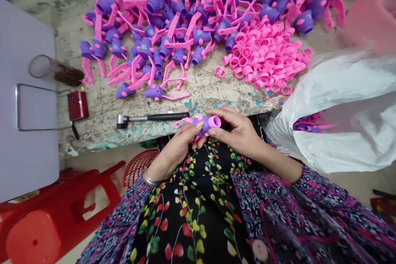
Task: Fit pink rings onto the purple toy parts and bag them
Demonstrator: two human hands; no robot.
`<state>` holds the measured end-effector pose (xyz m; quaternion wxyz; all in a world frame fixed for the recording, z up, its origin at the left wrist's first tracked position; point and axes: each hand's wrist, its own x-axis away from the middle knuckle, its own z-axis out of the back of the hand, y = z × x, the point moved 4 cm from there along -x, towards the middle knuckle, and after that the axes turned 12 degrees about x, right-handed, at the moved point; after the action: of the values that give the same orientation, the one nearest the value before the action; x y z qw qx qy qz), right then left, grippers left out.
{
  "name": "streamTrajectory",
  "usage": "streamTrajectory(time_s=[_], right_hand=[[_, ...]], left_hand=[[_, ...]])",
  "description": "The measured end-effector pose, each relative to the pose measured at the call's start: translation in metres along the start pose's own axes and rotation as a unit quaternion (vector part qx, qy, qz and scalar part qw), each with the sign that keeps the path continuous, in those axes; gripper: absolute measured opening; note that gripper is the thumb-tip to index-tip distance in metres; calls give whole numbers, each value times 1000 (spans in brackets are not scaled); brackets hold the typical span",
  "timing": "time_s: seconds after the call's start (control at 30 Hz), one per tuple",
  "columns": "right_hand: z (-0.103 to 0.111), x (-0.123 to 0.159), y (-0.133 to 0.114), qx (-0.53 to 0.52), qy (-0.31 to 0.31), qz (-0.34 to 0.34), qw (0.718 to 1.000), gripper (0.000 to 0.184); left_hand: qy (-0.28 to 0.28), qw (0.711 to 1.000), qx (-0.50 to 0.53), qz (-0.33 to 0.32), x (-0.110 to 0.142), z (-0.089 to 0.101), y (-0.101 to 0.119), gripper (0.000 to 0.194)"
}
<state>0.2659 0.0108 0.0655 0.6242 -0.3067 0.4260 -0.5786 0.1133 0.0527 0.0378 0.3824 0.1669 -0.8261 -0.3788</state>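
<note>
A purple plastic cone-shaped part [204, 125] with a pink arm is held over my lap at the table's edge. My left hand [185, 134] is closed around its body. A pink ring [215, 121] sits on the part's right end, facing right. My right hand [233, 130] is closed about that end, thumb below and fingers above the ring. Past my hands lies a pile of loose pink rings [266, 57], and to its left spreads a large heap of purple-and-pink parts [154, 20].
A mallet [148, 118] lies along the table's front edge. At the left are a red box [77, 105], a glass jar [55, 70] and a pale panel [27, 103]. A white sack [334, 140] with similar parts stands right. Red stools [34, 235] are below left.
</note>
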Motion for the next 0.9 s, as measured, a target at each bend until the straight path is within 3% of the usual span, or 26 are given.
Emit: streamTrajectory(time_s=[0.2, 0.9], right_hand=[[-5, -2, -3, 35, -4, 48, 998, 32], [-1, -1, -3, 35, -12, 49, 998, 27]], left_hand=[[6, 1000, 27, 6, 0, 1, -1, 40], [-7, 1000, 18, 19, -3, -2, -2, 43]])
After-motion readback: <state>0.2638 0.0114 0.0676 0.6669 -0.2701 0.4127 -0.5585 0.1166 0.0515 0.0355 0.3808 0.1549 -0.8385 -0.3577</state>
